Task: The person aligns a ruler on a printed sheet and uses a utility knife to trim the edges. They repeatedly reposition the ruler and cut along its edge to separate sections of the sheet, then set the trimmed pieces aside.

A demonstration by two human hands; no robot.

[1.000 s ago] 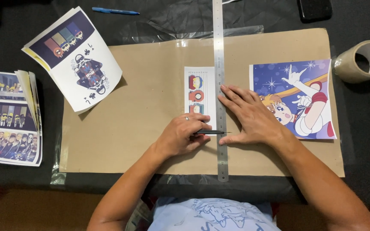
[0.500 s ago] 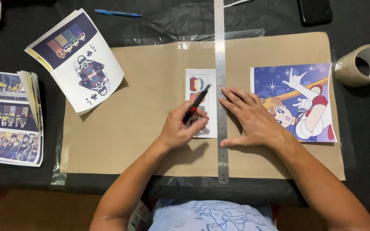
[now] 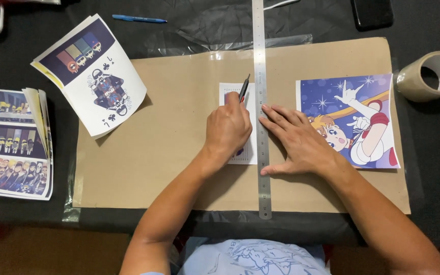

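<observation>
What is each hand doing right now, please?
Left hand: closed around a knife, tip at the top of the paper strip.
Right hand: open, fingers flat, pressing the metal ruler.

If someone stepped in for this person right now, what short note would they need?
Left hand: grips a dark craft knife, tip at the top of the small white print, against the ruler's left edge.
Right hand: flat, pressing the steel ruler onto the cardboard sheet.
Nearby: cartoon picture to the right, tape roll far right, more prints to the left.
Done: ruler lined up along the print.
Left: whether any cut is made, I cannot tell.
</observation>
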